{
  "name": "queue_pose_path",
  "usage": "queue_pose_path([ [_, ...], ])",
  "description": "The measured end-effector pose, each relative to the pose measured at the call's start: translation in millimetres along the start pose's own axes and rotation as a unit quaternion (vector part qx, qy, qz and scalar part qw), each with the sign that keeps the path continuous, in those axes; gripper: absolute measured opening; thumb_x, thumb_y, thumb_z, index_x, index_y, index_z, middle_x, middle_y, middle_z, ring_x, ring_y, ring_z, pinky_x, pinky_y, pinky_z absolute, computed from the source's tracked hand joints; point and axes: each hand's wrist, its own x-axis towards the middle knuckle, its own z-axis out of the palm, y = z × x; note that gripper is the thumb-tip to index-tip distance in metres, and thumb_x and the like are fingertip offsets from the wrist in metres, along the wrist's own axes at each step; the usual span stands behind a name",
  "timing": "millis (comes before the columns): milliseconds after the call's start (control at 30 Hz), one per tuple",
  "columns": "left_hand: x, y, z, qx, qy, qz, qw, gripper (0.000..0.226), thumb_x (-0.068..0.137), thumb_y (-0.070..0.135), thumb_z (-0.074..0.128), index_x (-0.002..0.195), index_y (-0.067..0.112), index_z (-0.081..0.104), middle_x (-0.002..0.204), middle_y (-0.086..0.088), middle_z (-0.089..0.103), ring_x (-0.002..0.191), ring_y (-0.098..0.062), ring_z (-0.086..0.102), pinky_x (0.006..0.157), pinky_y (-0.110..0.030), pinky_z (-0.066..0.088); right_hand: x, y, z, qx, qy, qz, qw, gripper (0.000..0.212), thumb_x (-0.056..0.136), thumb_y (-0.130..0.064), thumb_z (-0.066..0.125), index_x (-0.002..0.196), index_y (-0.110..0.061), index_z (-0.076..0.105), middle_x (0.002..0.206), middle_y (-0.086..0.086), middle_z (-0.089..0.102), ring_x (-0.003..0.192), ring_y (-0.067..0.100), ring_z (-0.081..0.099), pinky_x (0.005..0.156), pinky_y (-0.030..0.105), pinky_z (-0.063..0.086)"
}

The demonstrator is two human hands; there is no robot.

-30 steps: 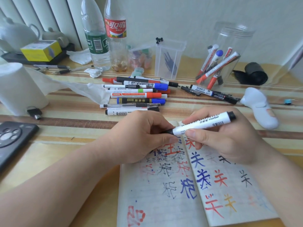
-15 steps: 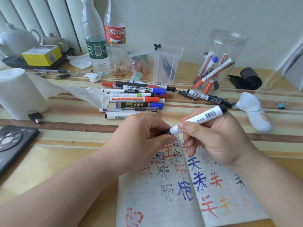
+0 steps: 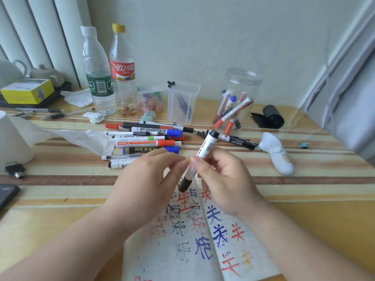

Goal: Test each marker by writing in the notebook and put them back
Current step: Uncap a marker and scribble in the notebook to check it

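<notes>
My right hand (image 3: 223,179) pinched the white, black-capped marker (image 3: 203,152) mid-barrel, tilted, its lower end above the open, scribbled paper notebook (image 3: 172,250). My left hand (image 3: 148,179) curled beside that lower end; I couldn't tell whether it gripped. Beyond, loose markers (image 3: 150,138) lay on the striped table (image 3: 60,179). A clear rectangular plastic box (image 3: 183,102) held dark blue pieces. The round clear plastic jar (image 3: 242,88) held leaning red- and blue-capped markers (image 3: 231,113).

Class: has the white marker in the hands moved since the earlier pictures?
Yes: the white marker swung steeper, its far end rising toward the jar.
</notes>
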Motion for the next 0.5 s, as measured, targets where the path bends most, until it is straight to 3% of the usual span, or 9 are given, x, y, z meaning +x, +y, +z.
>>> queue_pose_path([
  [67,3,5,2,-0.006,0.039,0.01,0.999,0.026,0.103,0.04,0.049,0.101,0.03,0.073,0.085,0.02,0.062,0.078,-0.004,0.058,0.064,-0.027,0.048,0,-1,1,-0.02,0.016,-0.021,0.999,0.005,0.098,-0.025,0.065,0.094,-0.026,0.067,0.078,-0.011,0.07,0.073,0.007,0.065,0.069,0.026,0.051],
  [133,5,11,2,-0.005,0.065,0.012,0.998,0.023,0.099,0.034,0.053,0.101,0.026,0.075,0.084,0.018,0.065,0.075,-0.005,0.058,0.064,-0.031,0.051,0,-4,3,-0.011,0.026,-0.03,0.999,0.016,0.096,-0.022,0.067,0.111,-0.027,0.064,0.086,0.002,0.074,0.08,0.018,0.07,0.076,0.043,0.057],
  [167,6,14,0,-0.007,0.073,0.01,0.997,0.021,0.098,0.032,0.055,0.099,0.025,0.075,0.081,0.017,0.065,0.072,-0.005,0.058,0.063,-0.031,0.05,2,-7,3,0.001,0.034,-0.034,0.999,0.027,0.096,-0.018,0.067,0.119,-0.029,0.059,0.086,0.006,0.074,0.079,0.021,0.071,0.075,0.044,0.057],
  [267,14,22,-10,-0.03,0.072,-0.029,0.997,0.015,0.099,0.026,0.06,0.092,0.026,0.074,0.065,0.021,0.061,0.064,-0.001,0.056,0.057,-0.019,0.04,10,-21,-6,-0.018,0.072,-0.062,0.995,0.052,0.094,-0.015,0.069,0.133,-0.036,0.043,0.081,0.007,0.074,0.07,0.016,0.068,0.066,0.03,0.051],
  [367,29,27,-19,-0.062,0.042,-0.089,0.993,0.015,0.098,0.03,0.06,0.087,0.03,0.07,0.065,0.032,0.06,0.058,-0.002,0.055,0.052,-0.022,0.037,25,-43,-26,-0.06,0.116,-0.077,0.988,0.038,0.093,-0.014,0.07,0.122,-0.03,0.051,0.079,0.006,0.074,0.067,0.021,0.068,0.063,0.033,0.053],
  [433,40,30,-23,-0.06,0.029,-0.106,0.992,0.016,0.098,0.031,0.06,0.085,0.03,0.07,0.064,0.025,0.063,0.055,-0.003,0.056,0.051,-0.024,0.038,45,-57,-44,-0.064,0.163,-0.074,0.982,0.018,0.094,-0.013,0.069,0.103,-0.022,0.057,0.08,0.011,0.072,0.062,0.027,0.067,0.055,0.034,0.052],
  [500,51,33,-25,-0.054,0.02,-0.11,0.992,0.018,0.098,0.03,0.059,0.084,0.028,0.071,0.063,0.017,0.064,0.054,-0.003,0.057,0.051,-0.023,0.039,70,-68,-66,-0.078,0.224,-0.086,0.968,0.015,0.092,-0.02,0.069,0.092,-0.024,0.055,0.082,0.013,0.071,0.067,0.033,0.069,0.054,0.041,0.054],
])
